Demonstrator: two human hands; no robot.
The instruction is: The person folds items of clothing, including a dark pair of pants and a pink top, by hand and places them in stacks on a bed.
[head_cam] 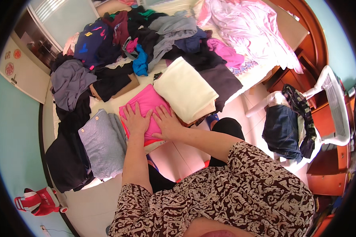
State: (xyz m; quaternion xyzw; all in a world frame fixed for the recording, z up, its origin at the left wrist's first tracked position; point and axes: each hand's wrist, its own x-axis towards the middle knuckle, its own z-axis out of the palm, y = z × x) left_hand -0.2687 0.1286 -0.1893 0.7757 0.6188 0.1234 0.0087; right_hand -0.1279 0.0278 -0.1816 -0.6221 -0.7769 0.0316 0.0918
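Both my hands press flat on a folded bright pink garment [148, 102] at the bed's near edge. My left hand [135, 120] lies with fingers spread on its left part. On its right part rests my right hand [167, 122], fingers also apart, beside a folded cream cloth [185, 89]. Red and pale fabric shows under the pink garment's near edge. The cream cloth tops a stack whose lower layers are mostly hidden. Just left of the pink garment lies a folded grey-blue garment [102, 145] with buttons. A folded dark purple-grey garment [221, 83] sits behind the cream stack, to the right.
A heap of loose clothes [139, 32] covers the bed's far side. Pink bedding [249, 29] lies at the far right, near the wooden headboard [320, 32]. On the right, a white chair [341, 118] holds jeans [281, 130]. A red-and-white wheeled object [41, 201] stands at lower left.
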